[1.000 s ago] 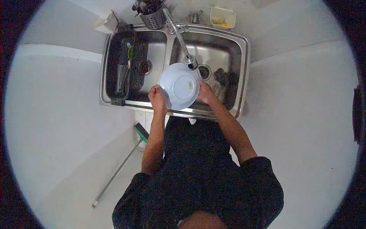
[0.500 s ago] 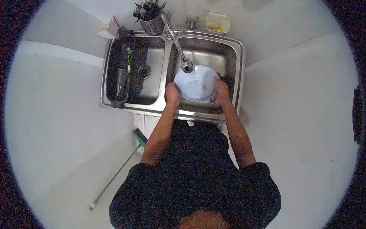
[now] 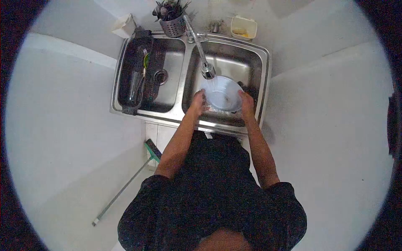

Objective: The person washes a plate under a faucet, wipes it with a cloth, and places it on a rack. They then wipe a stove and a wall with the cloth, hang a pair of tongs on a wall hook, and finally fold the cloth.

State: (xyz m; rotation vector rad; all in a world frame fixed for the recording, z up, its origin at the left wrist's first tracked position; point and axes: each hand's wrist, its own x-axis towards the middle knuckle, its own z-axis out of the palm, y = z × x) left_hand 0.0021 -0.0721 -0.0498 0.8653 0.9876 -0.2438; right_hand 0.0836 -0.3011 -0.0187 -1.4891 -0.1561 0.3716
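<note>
A white bowl (image 3: 222, 93) is held over the right sink basin (image 3: 234, 53), with a small dark spot on its surface. My left hand (image 3: 199, 103) grips the bowl's left edge, and my right hand (image 3: 247, 104) holds its right edge. Just above the bowl's upper left hangs the faucet head (image 3: 207, 71), with water running onto the bowl. Part of a dark item (image 3: 241, 84) shows behind the bowl's upper right rim.
The left basin (image 3: 172, 94) has a drain and a dark rack (image 3: 130, 109) with a glass (image 3: 134, 85) and utensils. Behind the sink stand a metal utensil holder (image 3: 173, 27) and a pale container (image 3: 244, 28). A green squeegee (image 3: 153, 151) leans at lower left.
The bowl and both hands have moved right, deeper over the right basin. The bowl has tilted, and water now falls onto it. The camera view has shifted slightly.
</note>
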